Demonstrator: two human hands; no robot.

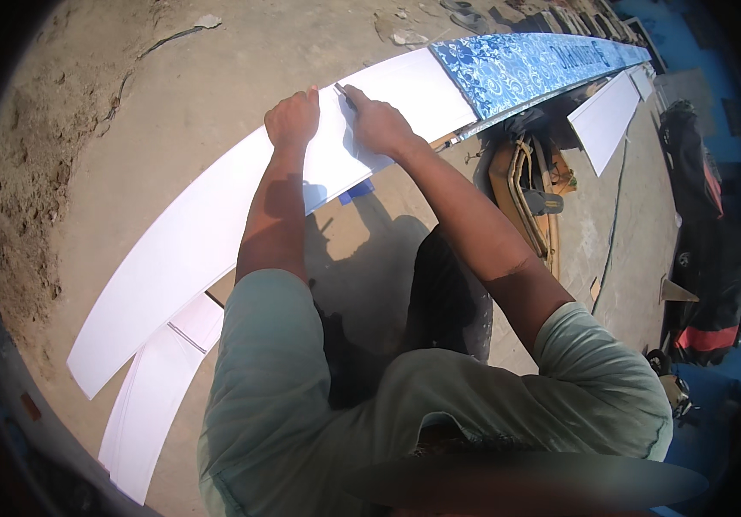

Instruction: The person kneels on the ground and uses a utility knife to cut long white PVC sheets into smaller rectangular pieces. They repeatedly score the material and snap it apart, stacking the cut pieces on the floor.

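A long white sheet stretches in front of me from lower left to upper right. My left hand is closed at its far edge, the fingers curled; whether it pinches the edge cannot be made out. Just to the right, my right hand grips a small, slim dark tool, its end close to the sheet's far edge. Most of the tool is hidden in the fingers, so its kind is unclear. A blue floral-patterned panel adjoins the sheet on the right.
Below the sheet's left end lies another white strip. A tan tool bag stands right of my knees, with a white triangular piece beyond it. Black-and-red bags line the right side. A cable crosses the floor.
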